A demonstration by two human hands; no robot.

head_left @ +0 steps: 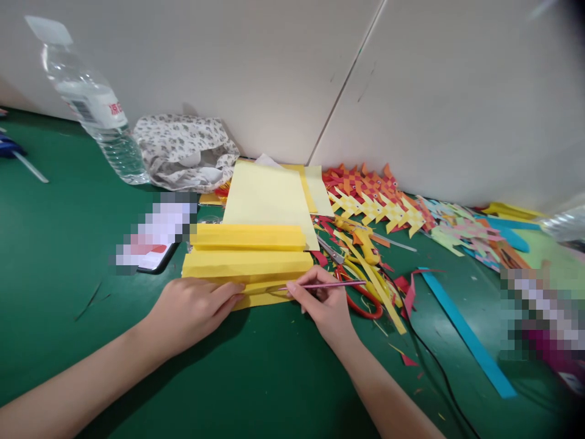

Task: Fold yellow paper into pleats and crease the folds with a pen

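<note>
My left hand [196, 308] rests on a yellow sheet of paper [262, 299] with pleat-like folds, its fingers and thumb closed at the near edge. In my right hand [324, 302] is a thin pinkish-purple pencil [336, 284]. The pencil's tip points left, low over the paper's nearest fold; whether it touches cannot be made out. Just beyond lies another folded yellow strip [249, 236], over a pale yellow sheet [269, 192].
Right of the papers lie red-handled scissors [365, 305], a yellow glue gun [363, 238], paper scraps and woven paper fish [375, 207]. A blue strip [466, 332] lies farther right. On the left are a phone [158, 259], a water bottle [98, 110] and a patterned cloth bag [183, 146].
</note>
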